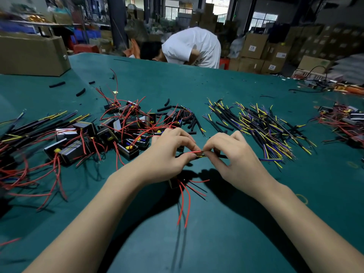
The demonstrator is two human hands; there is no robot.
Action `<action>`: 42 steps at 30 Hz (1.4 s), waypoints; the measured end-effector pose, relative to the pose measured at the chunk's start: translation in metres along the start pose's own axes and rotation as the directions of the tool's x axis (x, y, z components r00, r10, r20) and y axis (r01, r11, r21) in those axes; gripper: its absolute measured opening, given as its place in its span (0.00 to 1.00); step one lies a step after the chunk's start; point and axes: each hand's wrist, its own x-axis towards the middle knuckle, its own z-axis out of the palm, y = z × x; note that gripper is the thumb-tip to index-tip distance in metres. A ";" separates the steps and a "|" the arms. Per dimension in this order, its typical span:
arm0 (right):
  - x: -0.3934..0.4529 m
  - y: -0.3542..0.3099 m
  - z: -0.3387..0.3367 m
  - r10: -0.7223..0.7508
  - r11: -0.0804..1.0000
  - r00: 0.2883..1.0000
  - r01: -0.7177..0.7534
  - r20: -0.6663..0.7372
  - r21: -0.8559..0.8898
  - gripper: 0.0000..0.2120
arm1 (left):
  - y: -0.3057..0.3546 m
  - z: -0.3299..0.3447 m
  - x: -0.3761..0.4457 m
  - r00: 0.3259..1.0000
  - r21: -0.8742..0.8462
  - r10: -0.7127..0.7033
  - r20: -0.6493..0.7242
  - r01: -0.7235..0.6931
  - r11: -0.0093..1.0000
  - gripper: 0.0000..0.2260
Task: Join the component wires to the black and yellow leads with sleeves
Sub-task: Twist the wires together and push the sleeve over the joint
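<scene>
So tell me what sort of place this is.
Likely a factory or warehouse assembly bench: a green work table with piles of black and yellow leads and red-wired components, and stacked cardboard boxes behind.

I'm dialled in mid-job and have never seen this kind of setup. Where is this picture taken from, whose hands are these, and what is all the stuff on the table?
There is no machine here: one camera worn on a person's head looks down at their own bare hands. The left hand and right hand meet above the green table mat, pinching a thin red wire against a black lead with a yellow tip. A small black component hangs below the left hand, trailing more red wires. On the mat lie a heap of black box components with red wires at left, loose short black sleeves in the middle, and a pile of black and yellow leads at right.
</scene>
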 end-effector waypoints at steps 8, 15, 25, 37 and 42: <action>0.002 -0.003 -0.001 -0.025 1.000 1.000 0.025 -0.002 0.015 0.03 | 0.002 0.000 0.001 1.000 -0.056 -0.018 -0.021 0.016 0.998 0.09; 0.001 -0.001 -0.001 0.129 0.948 0.991 -0.132 0.029 0.291 0.03 | 0.002 0.002 0.001 0.989 0.053 0.089 -0.121 -0.083 0.995 0.03; -0.001 -0.002 0.001 0.187 0.925 0.978 -0.207 0.091 0.318 0.04 | -0.001 0.004 0.000 0.956 0.252 0.241 -0.167 -0.195 0.948 0.07; 0.001 -0.015 0.002 -0.004 0.999 0.998 0.001 -0.068 -0.039 0.03 | 0.010 0.003 0.004 0.959 -0.207 -0.267 -0.098 0.242 0.948 0.08; 0.003 -0.019 0.005 -0.234 0.911 0.969 0.189 -0.083 -0.368 0.07 | 0.003 -0.001 0.006 0.889 -0.351 -0.456 0.040 0.440 0.827 0.14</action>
